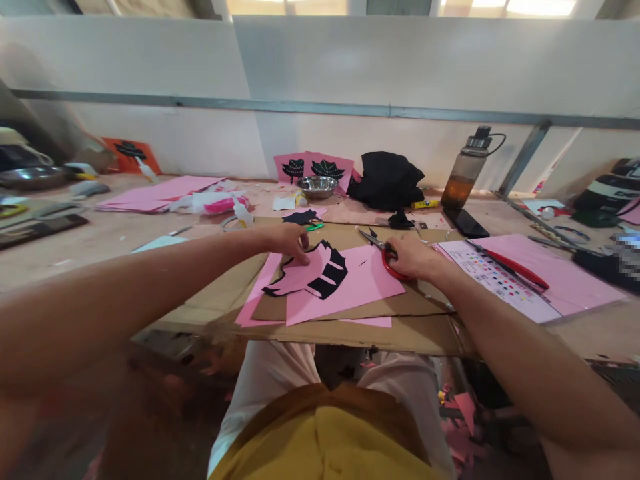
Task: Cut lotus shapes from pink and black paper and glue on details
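Observation:
Pink sheets (375, 293) lie on brown cardboard (220, 307) in front of me. On the top sheet rests a black cut-out shape (327, 287) with pink showing through its openings. My left hand (294, 241) is at the upper left edge of the cut-out, its thumb and fingers apart, touching the paper. My right hand (406, 257) is wrapped round the red handles of a pair of scissors (383, 247) at the right of the top sheet. The scissor blades point up and left, over the sheet's upper edge.
Behind the cardboard stand a metal bowl (318, 187), a black cloth bundle (387, 181) and a bottle (465, 170) beside a phone (466, 223). Right of me, a colour chart (493, 277) and a red-handled tool (517, 268) lie on pink sheets. More pink paper (160, 192) is at left.

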`<state>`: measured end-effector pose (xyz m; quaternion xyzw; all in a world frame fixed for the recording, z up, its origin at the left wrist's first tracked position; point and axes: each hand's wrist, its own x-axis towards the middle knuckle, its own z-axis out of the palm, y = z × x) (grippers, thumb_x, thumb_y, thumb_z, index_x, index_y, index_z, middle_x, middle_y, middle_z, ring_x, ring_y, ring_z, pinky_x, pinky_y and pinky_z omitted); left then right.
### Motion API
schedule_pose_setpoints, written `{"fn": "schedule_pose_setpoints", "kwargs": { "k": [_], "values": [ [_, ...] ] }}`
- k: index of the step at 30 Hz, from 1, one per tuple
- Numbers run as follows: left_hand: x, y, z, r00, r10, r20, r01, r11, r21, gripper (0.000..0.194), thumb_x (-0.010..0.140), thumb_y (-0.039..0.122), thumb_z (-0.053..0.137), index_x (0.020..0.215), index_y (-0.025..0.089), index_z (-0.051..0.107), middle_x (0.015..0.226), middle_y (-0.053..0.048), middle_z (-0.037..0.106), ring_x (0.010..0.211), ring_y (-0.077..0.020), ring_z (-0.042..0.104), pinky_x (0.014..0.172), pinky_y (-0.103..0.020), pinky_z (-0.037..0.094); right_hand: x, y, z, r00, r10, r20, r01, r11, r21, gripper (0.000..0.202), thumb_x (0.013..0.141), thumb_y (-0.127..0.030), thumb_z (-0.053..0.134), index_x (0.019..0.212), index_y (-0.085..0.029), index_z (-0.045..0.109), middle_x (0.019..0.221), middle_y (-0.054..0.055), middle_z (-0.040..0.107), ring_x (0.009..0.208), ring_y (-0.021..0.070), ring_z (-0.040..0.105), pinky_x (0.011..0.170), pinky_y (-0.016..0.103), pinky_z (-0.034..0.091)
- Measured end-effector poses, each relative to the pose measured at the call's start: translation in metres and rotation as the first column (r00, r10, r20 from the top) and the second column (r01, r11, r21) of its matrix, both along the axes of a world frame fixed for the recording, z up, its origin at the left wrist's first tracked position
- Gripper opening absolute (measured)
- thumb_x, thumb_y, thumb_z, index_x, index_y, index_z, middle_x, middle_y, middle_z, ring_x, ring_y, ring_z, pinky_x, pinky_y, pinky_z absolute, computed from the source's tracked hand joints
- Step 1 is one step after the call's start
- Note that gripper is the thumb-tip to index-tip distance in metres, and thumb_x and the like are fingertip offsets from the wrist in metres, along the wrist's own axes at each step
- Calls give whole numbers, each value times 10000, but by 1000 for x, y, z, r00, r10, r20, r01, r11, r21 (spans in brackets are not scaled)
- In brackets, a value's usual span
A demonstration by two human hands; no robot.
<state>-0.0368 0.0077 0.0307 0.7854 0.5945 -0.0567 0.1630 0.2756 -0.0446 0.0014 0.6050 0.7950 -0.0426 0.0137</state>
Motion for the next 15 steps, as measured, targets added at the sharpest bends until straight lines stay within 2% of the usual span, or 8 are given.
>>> {"fn": "schedule_pose_setpoints", "kwargs": {
  "k": [5,9,11,13,15],
  "values": [
    [0,4,2,1000,24,-3,-24,999,-48,427,555,478,849,889,225,769,877,-80,775,884,-308,677,752,-343,423,2,3,-2,999,16,-36,-15,1000,27,312,919,-229,672,1207,-145,756,1255,205,788,1084,319,750,840,330,530],
    [-2,0,3,995,25,96,-18,997,-80,272,566,418,826,722,226,712,772,-27,716,810,-242,628,741,-325,380,3,2,0,997,0,-81,3,999,39,307,894,-218,703,1185,-151,776,1256,195,792,1084,314,753,880,328,543],
    [-4,-5,5,978,31,207,-10,995,-100,247,572,397,826,655,226,667,704,-5,656,770,-219,600,724,-319,387,3,-1,4,992,-28,-126,31,999,26,330,891,-219,710,1206,-143,771,1232,196,797,1071,316,757,873,333,550],
    [-6,-9,7,917,47,396,3,992,-124,261,579,382,844,640,224,645,704,0,639,760,-207,597,713,-310,422,3,-2,9,970,-61,-233,76,996,53,339,900,-229,704,1219,-133,765,1196,193,800,1063,313,754,879,346,554],
    [-6,-13,10,773,100,627,-5,989,-151,264,586,349,878,691,220,674,762,-17,680,764,-206,622,695,-305,472,4,0,14,899,-76,-431,152,978,144,360,886,-235,713,1229,-136,756,1165,172,794,1073,300,739,914,361,554]
  ]
}}
